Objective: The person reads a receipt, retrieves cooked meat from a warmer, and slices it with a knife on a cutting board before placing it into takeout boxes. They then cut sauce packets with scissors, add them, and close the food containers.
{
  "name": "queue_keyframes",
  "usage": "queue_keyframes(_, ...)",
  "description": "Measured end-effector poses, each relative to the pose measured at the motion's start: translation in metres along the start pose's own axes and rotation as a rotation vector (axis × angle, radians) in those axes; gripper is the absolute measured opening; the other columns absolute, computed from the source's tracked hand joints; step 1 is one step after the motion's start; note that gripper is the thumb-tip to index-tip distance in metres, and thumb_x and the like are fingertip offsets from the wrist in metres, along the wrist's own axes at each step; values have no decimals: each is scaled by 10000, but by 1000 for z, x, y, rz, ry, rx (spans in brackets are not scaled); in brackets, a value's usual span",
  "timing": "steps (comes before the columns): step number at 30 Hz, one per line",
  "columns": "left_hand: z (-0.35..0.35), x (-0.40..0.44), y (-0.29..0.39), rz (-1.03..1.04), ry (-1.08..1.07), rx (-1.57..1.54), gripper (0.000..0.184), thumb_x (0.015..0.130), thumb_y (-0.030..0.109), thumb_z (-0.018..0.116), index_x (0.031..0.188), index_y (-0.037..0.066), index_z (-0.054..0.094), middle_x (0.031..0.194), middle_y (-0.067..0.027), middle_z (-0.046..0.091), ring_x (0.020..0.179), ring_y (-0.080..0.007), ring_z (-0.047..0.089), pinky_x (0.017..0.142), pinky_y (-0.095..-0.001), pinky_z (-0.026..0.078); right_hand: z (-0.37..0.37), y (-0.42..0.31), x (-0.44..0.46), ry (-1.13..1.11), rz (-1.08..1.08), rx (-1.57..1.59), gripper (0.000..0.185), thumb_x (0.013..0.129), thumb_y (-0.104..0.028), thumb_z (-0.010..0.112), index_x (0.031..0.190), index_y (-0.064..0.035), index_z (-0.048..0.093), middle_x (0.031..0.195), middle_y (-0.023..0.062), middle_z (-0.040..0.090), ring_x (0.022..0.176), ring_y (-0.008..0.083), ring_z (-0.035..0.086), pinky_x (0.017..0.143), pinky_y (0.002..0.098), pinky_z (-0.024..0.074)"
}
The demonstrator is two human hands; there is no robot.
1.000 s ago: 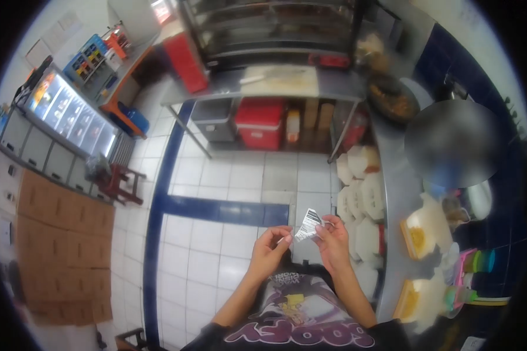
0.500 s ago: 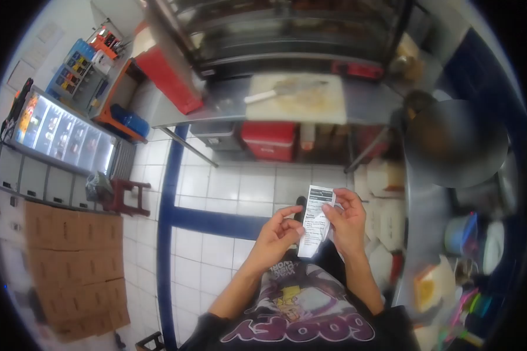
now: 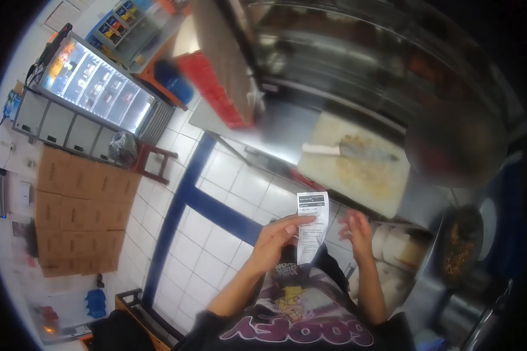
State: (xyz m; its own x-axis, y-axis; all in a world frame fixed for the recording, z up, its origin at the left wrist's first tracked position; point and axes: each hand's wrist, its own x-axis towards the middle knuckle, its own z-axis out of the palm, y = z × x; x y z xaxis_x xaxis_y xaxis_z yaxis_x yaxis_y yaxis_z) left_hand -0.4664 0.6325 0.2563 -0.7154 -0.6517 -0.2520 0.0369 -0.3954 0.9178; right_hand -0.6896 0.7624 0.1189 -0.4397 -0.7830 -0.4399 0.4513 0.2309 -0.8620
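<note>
Pinching printed slip (image 3: 311, 235) at lower centre of frame was left hand (image 3: 276, 238), finger laid across its face. Right hand (image 3: 357, 234) hung just beside, apart from slip, fingers loosely curled. Knife (image 3: 329, 150) lay on cutting board (image 3: 387, 186), upper right. Dark pan (image 3: 472, 224) at right seemingly held food.

A narrow white paper slip (image 3: 310, 237) is showing near centre, lower left of a rectangular cream board (image 3: 363, 190) (a white-handled metal knife (image 3: 348, 151) is lying on top).
</note>
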Motion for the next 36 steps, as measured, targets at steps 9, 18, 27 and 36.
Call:
queue_keyframes(9, -67, 143, 42, -66, -202, -178, 512, 1030, 343, 425, 1264, -68, 621, 1218, -168, 651, 1027, -196, 633, 865, -282, 494, -179, 379, 3, 381, 518, -299, 393, 981, -465, 556, 964, -86, 657, 765, 62, 619, 637, 198, 604, 544, 379, 502)
queue_keyframes(18, -114, 250, 27, -135, -381, 636, 350, 1007, 327, 566, 854, 29, 668, 742, -44, 649, 713, -138, 602, 663, -330, 480, -83, 246, 0, 439, 157, -1552, 341, 933, -377, 608, 800, -99, 755, 778, 175, 719, 718, 327, 715, 664, 448, 551)
queue_keyframes(27, -60, 264, 11, 15, -661, 964, 345, 914, 343, 713, 1124, 75, 658, 906, -167, 700, 696, -238, 670, 663, -361, 521, -65, -29, 156, 1028, 30, -584, 458, 907, -430, 675, 753, 1, 670, 620, 62, 632, 588, 129, 586, 578, 302, 468)
queue_keyframes(36, 22, 252, -1, 522, -466, 1226, 411, 926, 337, 660, 1260, 112, 574, 1262, -177, 562, 881, -371, 692, 692, -449, 593, 31, -94, 137, 671, -509, 20, 159, 996, -171, 591, 933, -35, 646, 869, 17, 670, 788, 87, 588, 726, 236, 466)
